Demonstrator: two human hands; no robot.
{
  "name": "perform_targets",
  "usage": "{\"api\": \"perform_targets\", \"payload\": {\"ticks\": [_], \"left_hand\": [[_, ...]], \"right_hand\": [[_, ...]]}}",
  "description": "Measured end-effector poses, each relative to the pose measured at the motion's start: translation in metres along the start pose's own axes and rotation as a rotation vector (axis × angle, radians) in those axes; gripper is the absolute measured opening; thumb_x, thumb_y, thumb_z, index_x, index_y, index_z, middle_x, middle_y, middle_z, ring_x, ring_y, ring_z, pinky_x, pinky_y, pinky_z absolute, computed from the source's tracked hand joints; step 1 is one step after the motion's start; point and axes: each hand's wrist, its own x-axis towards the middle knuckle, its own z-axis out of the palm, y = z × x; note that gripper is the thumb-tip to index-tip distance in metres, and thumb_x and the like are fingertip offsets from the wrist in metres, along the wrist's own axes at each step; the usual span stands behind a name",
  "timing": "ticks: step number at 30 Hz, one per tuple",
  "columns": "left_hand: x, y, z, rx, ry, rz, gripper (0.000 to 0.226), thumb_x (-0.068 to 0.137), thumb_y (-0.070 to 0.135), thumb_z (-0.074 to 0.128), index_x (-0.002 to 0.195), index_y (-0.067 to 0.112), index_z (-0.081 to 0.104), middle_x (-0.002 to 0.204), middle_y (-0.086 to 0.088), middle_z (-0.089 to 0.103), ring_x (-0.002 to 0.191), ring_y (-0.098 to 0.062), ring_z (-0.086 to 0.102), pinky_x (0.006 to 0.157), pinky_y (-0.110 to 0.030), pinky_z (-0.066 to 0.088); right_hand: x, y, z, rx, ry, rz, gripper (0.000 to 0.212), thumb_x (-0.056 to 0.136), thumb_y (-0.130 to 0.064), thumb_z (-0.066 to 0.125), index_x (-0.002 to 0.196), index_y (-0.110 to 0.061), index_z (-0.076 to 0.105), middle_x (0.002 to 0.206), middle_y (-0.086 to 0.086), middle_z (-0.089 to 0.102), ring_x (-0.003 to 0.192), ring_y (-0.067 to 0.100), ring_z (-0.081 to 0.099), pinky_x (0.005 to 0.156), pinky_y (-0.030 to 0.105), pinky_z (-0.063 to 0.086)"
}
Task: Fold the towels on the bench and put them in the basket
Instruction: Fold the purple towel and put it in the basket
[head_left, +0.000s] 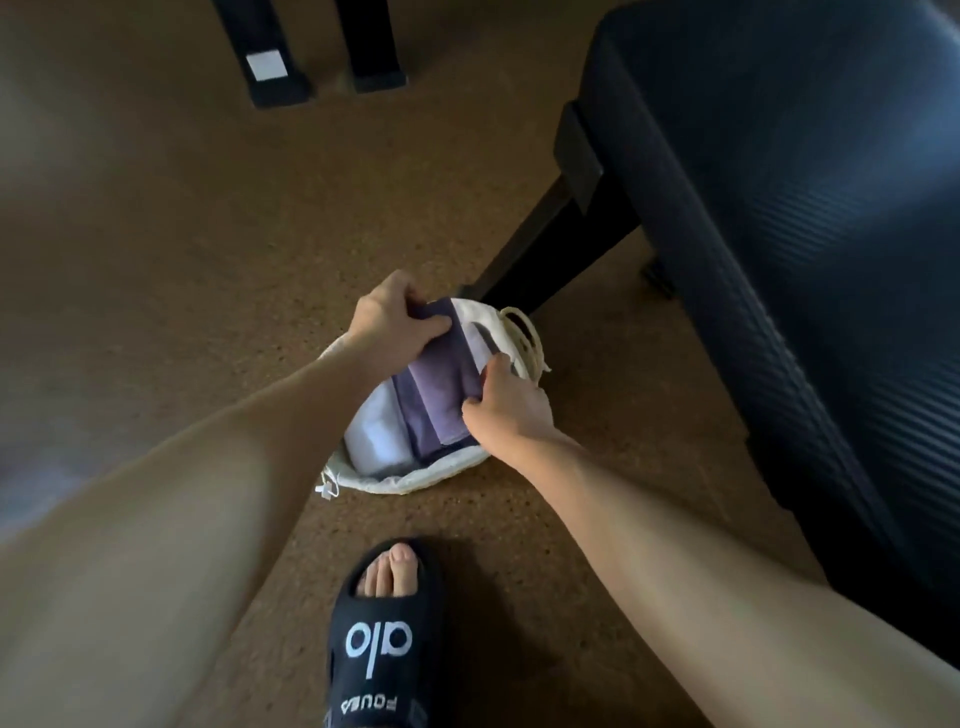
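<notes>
A folded purple towel (439, 387) lies inside the white cloth-lined basket (415, 480) on the brown carpet. My left hand (392, 319) grips the towel's far end, thumb on top. Its near right edge is held by my right hand (501, 402), fingers curled over it. A pale folded towel (371, 428) shows beneath the purple one, at the basket's left side. The basket's rope handle (527, 332) sticks up at the far right rim.
The dark padded bench (779, 208) fills the right side, one black leg (540, 244) coming down just behind the basket. Two more black furniture legs (311, 52) stand at the top. My foot in a black slide (387, 634) is planted near the basket.
</notes>
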Motion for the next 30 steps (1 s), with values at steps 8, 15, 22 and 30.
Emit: {"api": "perform_targets", "payload": {"ticks": [8,15,22,30], "left_hand": [[0.007,-0.037,0.055,0.409,-0.013,0.118,0.033,0.098,0.03,0.06,0.121,0.008,0.052,0.118,-0.017,0.062,0.112,-0.037,0.058,0.087,-0.046,0.046],[-0.018,-0.049,0.058,0.674,-0.029,0.527,0.016,0.093,0.025,0.06,0.104,0.013,0.062,0.114,-0.011,0.058,0.1,-0.033,0.057,0.077,-0.043,0.048],[-0.028,-0.021,0.037,0.881,-0.377,0.385,0.035,0.104,0.033,0.046,0.132,0.015,0.056,0.138,-0.004,0.052,0.127,-0.03,0.053,0.1,-0.041,0.047],[-0.079,0.094,-0.04,0.83,-0.329,0.494,0.037,0.098,0.025,0.056,0.134,0.019,0.054,0.134,-0.007,0.059,0.122,-0.03,0.06,0.095,-0.038,0.049]], "right_hand": [[0.033,0.016,0.047,-0.356,-0.013,-0.06,0.043,0.101,-0.03,0.044,0.141,-0.015,0.043,0.126,0.013,0.069,0.125,0.031,0.059,0.114,0.041,0.028],[0.028,0.017,0.054,-0.335,0.063,-0.107,0.029,0.101,-0.032,0.047,0.126,-0.018,0.051,0.125,0.012,0.065,0.122,0.035,0.057,0.108,0.046,0.031],[0.004,0.009,0.031,-0.476,0.193,-0.258,0.039,0.098,-0.024,0.06,0.132,-0.012,0.046,0.135,0.016,0.047,0.126,0.034,0.051,0.106,0.044,0.043],[-0.091,-0.023,-0.101,-0.24,0.176,-0.34,0.044,0.095,-0.007,0.062,0.135,-0.016,0.045,0.131,0.01,0.051,0.114,0.031,0.061,0.09,0.04,0.054]]}}
